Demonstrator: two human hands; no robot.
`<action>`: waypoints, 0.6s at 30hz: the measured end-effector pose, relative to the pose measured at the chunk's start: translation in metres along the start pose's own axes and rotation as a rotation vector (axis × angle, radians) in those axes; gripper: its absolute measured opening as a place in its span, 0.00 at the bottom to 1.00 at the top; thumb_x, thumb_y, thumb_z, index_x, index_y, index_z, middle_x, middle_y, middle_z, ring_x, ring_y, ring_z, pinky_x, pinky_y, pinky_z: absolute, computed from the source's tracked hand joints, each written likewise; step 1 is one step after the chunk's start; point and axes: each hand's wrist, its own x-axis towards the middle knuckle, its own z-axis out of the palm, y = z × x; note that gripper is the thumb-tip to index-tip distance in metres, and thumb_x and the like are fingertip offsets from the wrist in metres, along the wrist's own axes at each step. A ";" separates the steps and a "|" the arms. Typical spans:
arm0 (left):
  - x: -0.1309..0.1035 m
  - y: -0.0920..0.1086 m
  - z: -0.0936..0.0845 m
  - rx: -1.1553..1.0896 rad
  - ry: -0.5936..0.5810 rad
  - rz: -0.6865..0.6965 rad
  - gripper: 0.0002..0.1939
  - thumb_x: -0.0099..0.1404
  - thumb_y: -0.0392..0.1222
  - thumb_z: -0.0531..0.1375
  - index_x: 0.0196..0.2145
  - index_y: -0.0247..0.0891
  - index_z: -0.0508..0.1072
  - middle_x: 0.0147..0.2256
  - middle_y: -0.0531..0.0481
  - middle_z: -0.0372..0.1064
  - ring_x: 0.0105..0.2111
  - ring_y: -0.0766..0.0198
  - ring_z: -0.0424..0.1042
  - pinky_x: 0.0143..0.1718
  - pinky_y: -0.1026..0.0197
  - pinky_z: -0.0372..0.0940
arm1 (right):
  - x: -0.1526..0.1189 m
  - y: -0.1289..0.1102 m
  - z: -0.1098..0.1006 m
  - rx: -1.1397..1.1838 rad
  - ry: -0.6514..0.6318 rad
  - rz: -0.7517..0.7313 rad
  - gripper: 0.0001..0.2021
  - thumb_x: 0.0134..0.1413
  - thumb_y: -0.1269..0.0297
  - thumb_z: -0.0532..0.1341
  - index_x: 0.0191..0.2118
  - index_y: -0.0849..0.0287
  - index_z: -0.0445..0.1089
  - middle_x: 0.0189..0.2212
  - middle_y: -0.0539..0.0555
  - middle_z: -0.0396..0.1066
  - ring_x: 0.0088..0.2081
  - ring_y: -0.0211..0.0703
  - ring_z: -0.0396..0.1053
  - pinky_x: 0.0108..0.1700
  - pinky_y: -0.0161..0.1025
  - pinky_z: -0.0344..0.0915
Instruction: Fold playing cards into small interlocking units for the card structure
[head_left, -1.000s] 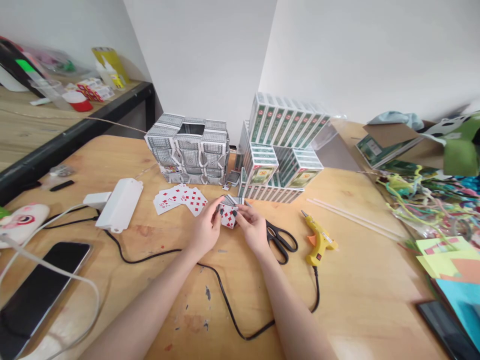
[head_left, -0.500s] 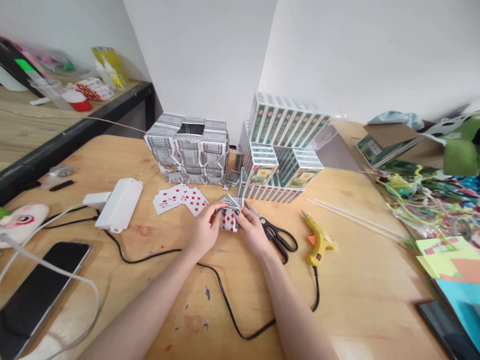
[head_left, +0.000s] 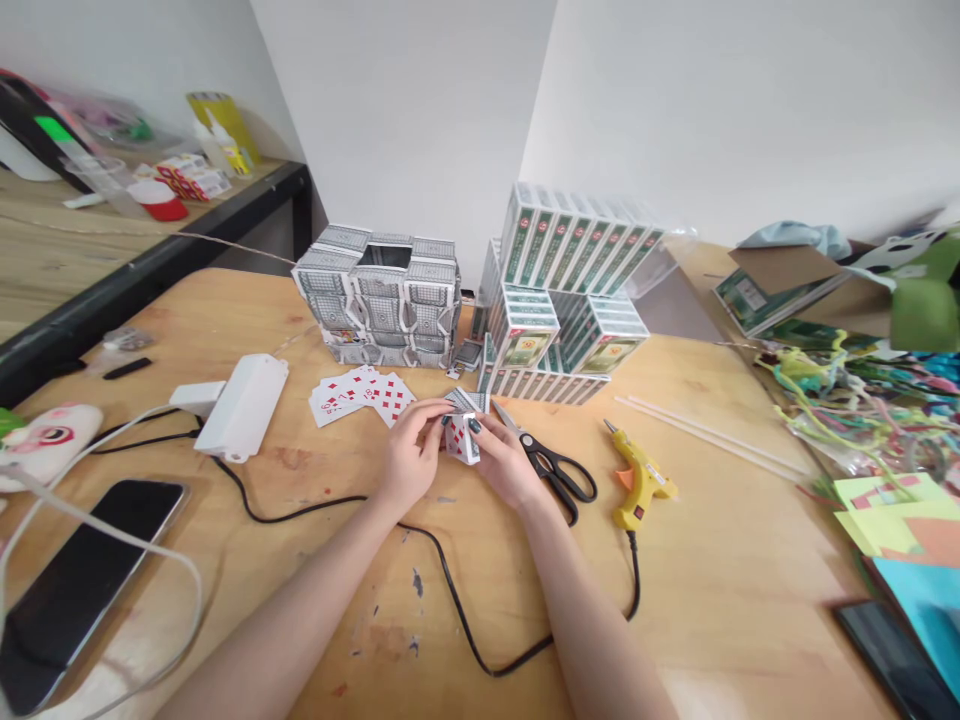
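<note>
Between my two hands is a folded playing card (head_left: 458, 440) with red diamonds on its face. My left hand (head_left: 417, 443) pinches its left edge and my right hand (head_left: 504, 455) grips its right side, thumbs on top. Just behind the fingers lies a card with a grey patterned back (head_left: 469, 400). Several diamond cards (head_left: 349, 393) are fanned face up to the left. Black-handled scissors (head_left: 559, 468) lie beside my right hand, their blades partly hidden by it. At the back stands a block built of folded cards (head_left: 386, 305), with a square opening on top.
Green-and-white card boxes (head_left: 574, 245) are stacked at the back. A yellow glue gun (head_left: 637, 480) lies right, its black cord (head_left: 450, 590) crossing under my arms. Two clear glue sticks (head_left: 705, 435), a white power box (head_left: 244, 408), a phone (head_left: 86, 590) and coloured paper (head_left: 885, 520) lie around.
The card's right side has been folded up, so it now shows a bent edge and a narrower diamond face. Both hands stay in nearly the same place.
</note>
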 end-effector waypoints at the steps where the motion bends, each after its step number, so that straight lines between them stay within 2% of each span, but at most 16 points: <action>1: 0.000 0.000 0.000 0.011 0.006 0.002 0.09 0.62 0.32 0.52 0.39 0.39 0.69 0.39 0.48 0.69 0.42 0.64 0.68 0.46 0.56 0.64 | 0.000 0.000 0.000 -0.003 -0.002 -0.010 0.14 0.41 0.60 0.66 0.37 0.58 0.70 0.33 0.53 0.72 0.35 0.43 0.69 0.41 0.41 0.63; 5: -0.001 -0.003 -0.001 0.028 0.033 -0.019 0.08 0.62 0.35 0.53 0.38 0.39 0.69 0.37 0.48 0.69 0.40 0.63 0.68 0.44 0.57 0.66 | 0.001 -0.001 -0.001 -0.002 0.022 -0.073 0.13 0.43 0.58 0.64 0.37 0.57 0.71 0.35 0.54 0.72 0.39 0.47 0.69 0.41 0.44 0.65; 8: -0.001 -0.006 -0.001 -0.012 0.083 -0.085 0.07 0.62 0.37 0.53 0.38 0.38 0.69 0.37 0.47 0.68 0.40 0.63 0.69 0.42 0.58 0.67 | 0.003 0.001 -0.004 0.007 0.085 -0.124 0.11 0.46 0.56 0.62 0.36 0.55 0.71 0.36 0.54 0.72 0.40 0.48 0.69 0.40 0.45 0.66; 13: -0.002 -0.011 0.000 -0.076 0.189 -0.194 0.12 0.63 0.39 0.53 0.44 0.38 0.66 0.42 0.45 0.64 0.40 0.65 0.69 0.39 0.60 0.70 | 0.008 0.006 -0.012 -0.003 0.177 -0.133 0.12 0.45 0.53 0.62 0.31 0.55 0.70 0.29 0.53 0.71 0.33 0.45 0.69 0.37 0.44 0.68; 15: -0.002 -0.010 0.001 -0.055 0.178 -0.171 0.13 0.62 0.38 0.54 0.46 0.38 0.66 0.42 0.45 0.63 0.40 0.65 0.68 0.38 0.61 0.70 | 0.008 0.007 -0.012 -0.007 0.169 -0.131 0.12 0.45 0.53 0.62 0.30 0.56 0.70 0.28 0.52 0.70 0.31 0.44 0.69 0.37 0.44 0.68; 18: -0.003 -0.006 0.001 -0.028 0.093 -0.099 0.12 0.61 0.37 0.54 0.44 0.39 0.67 0.41 0.46 0.62 0.38 0.65 0.68 0.37 0.62 0.70 | 0.008 0.006 -0.011 0.010 0.150 -0.134 0.11 0.46 0.54 0.62 0.32 0.56 0.70 0.28 0.51 0.70 0.30 0.43 0.70 0.36 0.44 0.68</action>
